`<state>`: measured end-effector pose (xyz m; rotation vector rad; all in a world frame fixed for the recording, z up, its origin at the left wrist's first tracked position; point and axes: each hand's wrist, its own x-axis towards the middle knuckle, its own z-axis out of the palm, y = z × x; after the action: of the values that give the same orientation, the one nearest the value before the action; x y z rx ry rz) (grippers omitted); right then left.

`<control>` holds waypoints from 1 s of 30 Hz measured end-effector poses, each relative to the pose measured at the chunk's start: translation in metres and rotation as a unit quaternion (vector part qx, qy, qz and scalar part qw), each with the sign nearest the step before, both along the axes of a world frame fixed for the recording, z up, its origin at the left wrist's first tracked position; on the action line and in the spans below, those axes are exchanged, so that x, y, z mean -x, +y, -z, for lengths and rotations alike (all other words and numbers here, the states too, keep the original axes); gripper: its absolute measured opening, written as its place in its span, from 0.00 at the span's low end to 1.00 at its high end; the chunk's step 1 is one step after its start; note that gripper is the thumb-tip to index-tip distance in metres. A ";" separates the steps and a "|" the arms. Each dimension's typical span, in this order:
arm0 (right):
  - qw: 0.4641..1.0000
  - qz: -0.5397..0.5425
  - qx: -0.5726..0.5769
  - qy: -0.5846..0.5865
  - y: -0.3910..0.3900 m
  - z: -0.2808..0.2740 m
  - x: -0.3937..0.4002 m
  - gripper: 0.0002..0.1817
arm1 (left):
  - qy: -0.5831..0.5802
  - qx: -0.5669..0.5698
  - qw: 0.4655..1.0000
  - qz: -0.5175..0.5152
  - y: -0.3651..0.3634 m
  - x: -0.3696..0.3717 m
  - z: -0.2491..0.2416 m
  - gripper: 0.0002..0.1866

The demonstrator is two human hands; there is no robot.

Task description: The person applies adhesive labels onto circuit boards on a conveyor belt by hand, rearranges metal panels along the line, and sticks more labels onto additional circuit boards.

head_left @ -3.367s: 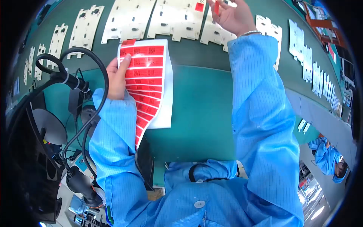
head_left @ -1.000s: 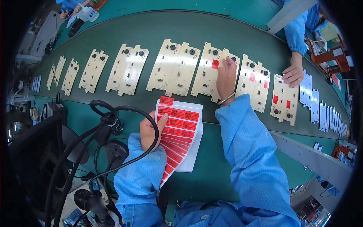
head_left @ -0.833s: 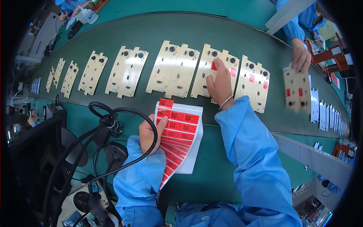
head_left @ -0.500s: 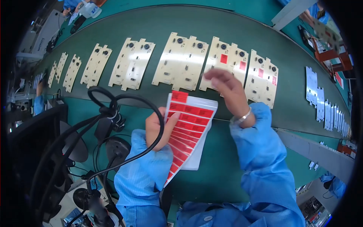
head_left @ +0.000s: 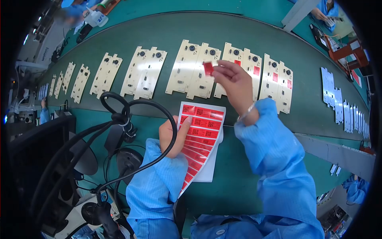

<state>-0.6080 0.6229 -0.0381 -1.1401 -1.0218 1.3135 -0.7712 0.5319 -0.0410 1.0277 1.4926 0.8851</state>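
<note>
My left hand (head_left: 172, 133) grips a sheet of red labels (head_left: 203, 122), its thumb lying over the printed rows. White backing (head_left: 205, 171) shows under the sheet's right side. Pinched in the fingertips of my right hand (head_left: 234, 81) is a single red label (head_left: 208, 69). It is held above the right part of a cream circuit board panel (head_left: 187, 71) that bears no red labels. Partly behind my right hand lies another panel (head_left: 248, 59) with red labels on it. To its right is a further labelled panel (head_left: 274, 85).
More cream panels (head_left: 144, 73) run leftward along the dark green belt (head_left: 151, 30). Narrow white boards (head_left: 328, 89) stand in a row at right. A looped black cable (head_left: 173, 123) crosses before my left hand. Co-workers' hands (head_left: 318, 14) show at the far edge.
My right hand has picked up a red label and moved slightly left with it. The sheet's top-left label no longer sticks up past the edge. The panels have shifted a little in view.
</note>
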 end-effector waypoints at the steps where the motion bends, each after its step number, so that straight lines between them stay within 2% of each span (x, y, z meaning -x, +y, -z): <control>1: 0.995 0.042 0.077 0.049 0.009 0.005 0.000 0.19 | 0.004 -0.001 1.000 0.001 0.000 0.000 -0.001 0.08; 4: 0.957 0.096 0.154 0.225 0.025 0.036 0.005 0.20 | -0.004 0.013 1.000 0.008 0.002 0.001 -0.003 0.08; 8: 0.933 0.057 0.145 0.323 0.033 0.054 0.001 0.26 | -0.045 0.006 0.999 -0.007 0.001 0.000 -0.004 0.08; 11: 0.862 0.078 0.230 0.445 0.039 0.055 -0.004 0.20 | -0.058 0.010 0.998 -0.017 0.001 -0.001 -0.006 0.08; 14: 0.795 0.104 0.269 0.533 0.046 0.052 -0.010 0.24 | -0.065 0.005 0.998 -0.019 0.000 -0.002 -0.007 0.08; 17: 0.789 0.102 0.272 0.541 0.051 0.051 -0.014 0.29 | -0.064 0.004 0.998 -0.016 0.001 0.000 -0.006 0.08; 20: 0.781 0.115 0.281 0.546 0.053 0.047 -0.014 0.31 | -0.062 -0.001 0.998 -0.016 0.002 0.002 -0.004 0.08; 23: 0.717 0.111 0.312 0.613 0.054 0.039 -0.015 0.30 | -0.065 0.001 0.998 -0.019 0.002 0.003 -0.002 0.08; 26: 0.698 0.197 0.331 0.604 0.055 0.017 -0.013 0.27 | -0.062 0.001 0.998 -0.012 0.002 0.006 -0.002 0.08; 30: 0.731 0.194 0.343 0.557 0.063 0.021 -0.016 0.26 | -0.074 -0.008 0.997 -0.013 0.002 0.010 0.001 0.08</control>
<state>-0.5921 0.6855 -0.0590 -0.7234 0.6239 1.6720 -0.7816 0.5339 -0.0419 0.9352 1.3796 0.9712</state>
